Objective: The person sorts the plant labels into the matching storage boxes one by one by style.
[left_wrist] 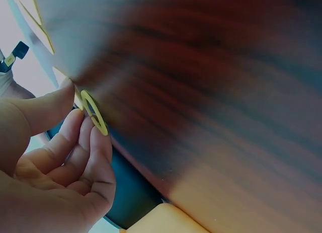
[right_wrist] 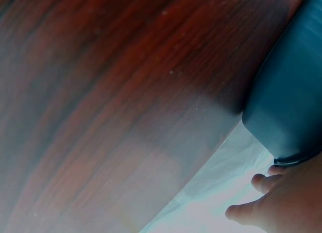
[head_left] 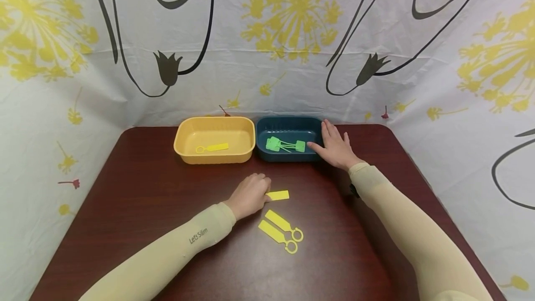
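Observation:
My left hand [head_left: 249, 194] pinches a yellow ring-ended tag [head_left: 279, 195] between thumb and fingertips, low over the table. Its flat strip points right in the head view, and the ring [left_wrist: 96, 109] shows by the fingertips in the left wrist view. Nearer the front lie two more such tags, one [head_left: 279, 221] beside the other [head_left: 272, 232], rings to the lower right. With fingers spread and straight, my right hand [head_left: 337, 150] touches the right rim of the dark blue bin [head_left: 288, 157]. Several green tags [head_left: 273, 144] lie inside that bin.
Left of the blue bin, side by side with it, stands a yellow bin [head_left: 213, 158] holding one yellow tag [head_left: 218, 147]. Both bins are near the back edge of the dark red wooden table [head_left: 167, 208]. A patterned white cloth [head_left: 267, 82] hangs behind and at both sides.

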The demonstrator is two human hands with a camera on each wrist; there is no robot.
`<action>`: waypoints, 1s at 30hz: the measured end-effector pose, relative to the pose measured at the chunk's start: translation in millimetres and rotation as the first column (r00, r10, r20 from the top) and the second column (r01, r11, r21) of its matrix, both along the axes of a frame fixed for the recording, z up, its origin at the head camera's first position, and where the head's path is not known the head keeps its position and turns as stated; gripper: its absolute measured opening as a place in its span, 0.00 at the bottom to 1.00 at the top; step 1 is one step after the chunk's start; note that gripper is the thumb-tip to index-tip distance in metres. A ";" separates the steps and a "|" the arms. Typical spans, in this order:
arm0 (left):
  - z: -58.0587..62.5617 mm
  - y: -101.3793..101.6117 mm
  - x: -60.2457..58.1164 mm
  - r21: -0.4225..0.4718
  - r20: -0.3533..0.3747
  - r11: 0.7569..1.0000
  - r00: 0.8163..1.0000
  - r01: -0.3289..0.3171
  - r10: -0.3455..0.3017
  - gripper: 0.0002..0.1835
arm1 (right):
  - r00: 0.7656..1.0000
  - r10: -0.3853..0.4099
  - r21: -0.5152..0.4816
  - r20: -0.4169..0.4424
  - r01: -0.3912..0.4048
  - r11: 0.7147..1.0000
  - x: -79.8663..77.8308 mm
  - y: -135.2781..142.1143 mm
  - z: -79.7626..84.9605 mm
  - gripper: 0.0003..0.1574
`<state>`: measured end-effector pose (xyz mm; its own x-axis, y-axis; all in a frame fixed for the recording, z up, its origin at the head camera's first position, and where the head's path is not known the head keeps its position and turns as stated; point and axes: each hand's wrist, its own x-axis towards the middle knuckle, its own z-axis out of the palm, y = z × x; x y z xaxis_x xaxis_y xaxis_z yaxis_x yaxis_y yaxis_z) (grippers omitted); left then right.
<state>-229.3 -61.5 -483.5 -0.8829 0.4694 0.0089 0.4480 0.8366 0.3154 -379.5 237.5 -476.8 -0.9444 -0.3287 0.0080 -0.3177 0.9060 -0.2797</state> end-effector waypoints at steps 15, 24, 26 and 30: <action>3.2 2.5 -2.0 0.088 0.041 0.996 0.999 0.018 -0.022 0.14 | 1.000 -0.010 0.006 0.006 0.010 1.000 0.9 -0.4 -0.9 0.68; 2.2 4.7 -1.6 0.084 0.021 0.996 0.999 0.030 -0.032 0.07 | 1.000 -0.008 0.002 0.008 0.008 1.000 0.8 -0.1 -0.5 0.67; 1.3 5.0 -1.2 0.094 0.014 0.995 0.999 0.030 -0.031 0.06 | 1.000 -0.007 0.005 0.010 0.007 1.000 0.6 0.1 -0.5 0.67; 0.2 5.6 -0.5 0.106 -0.016 0.994 0.999 0.038 -0.037 0.04 | 1.000 -0.006 0.000 0.009 0.006 1.000 0.9 0.0 0.0 0.67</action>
